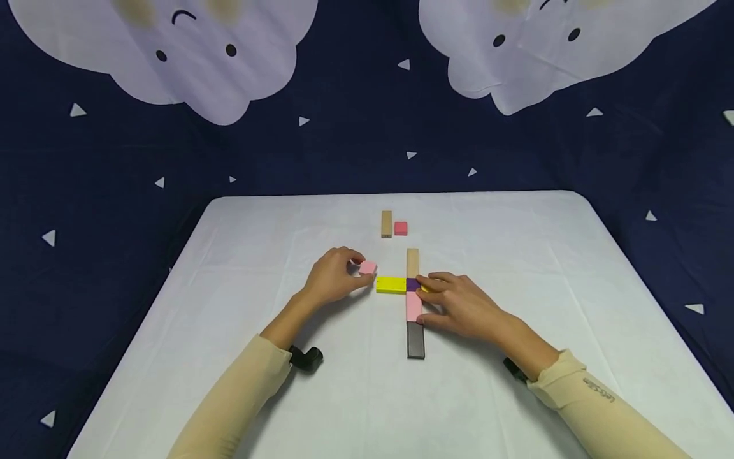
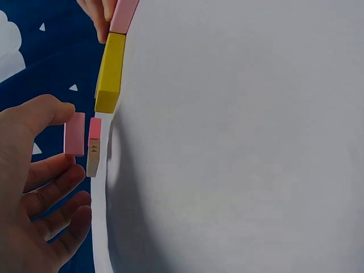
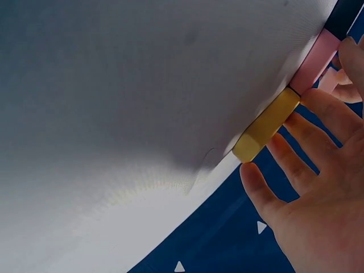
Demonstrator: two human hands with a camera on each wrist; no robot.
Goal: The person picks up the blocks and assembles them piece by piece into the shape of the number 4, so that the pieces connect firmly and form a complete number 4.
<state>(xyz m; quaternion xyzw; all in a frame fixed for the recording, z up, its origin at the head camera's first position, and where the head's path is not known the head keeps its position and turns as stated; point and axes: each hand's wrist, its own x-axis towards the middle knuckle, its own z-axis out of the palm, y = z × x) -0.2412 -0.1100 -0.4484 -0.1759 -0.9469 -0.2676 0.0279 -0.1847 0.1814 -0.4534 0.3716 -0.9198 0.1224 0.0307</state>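
Note:
My left hand [image 1: 334, 277] pinches a small pink block [image 2: 74, 133] between thumb and forefinger, left of the laid-out blocks. My right hand [image 1: 464, 305] reaches in from the right, its fingertips touching the purple block [image 1: 412, 285] and the longer pink block [image 1: 413, 306]. These blocks stand in a line with a plain wooden block [image 1: 412, 262] at the far end and a dark grey block [image 1: 415, 340] at the near end. A yellow block [image 1: 391, 285] extends left from the purple one; another yellow block [image 3: 266, 126], on the right, is partly hidden by my right fingers in the head view.
Farther back on the white-covered table [image 1: 275, 223] lie a loose wooden block [image 1: 387, 224] and a bright pink block [image 1: 401, 228], side by side. A dark blue cloth [image 1: 344, 159] with cloud prints hangs behind the table.

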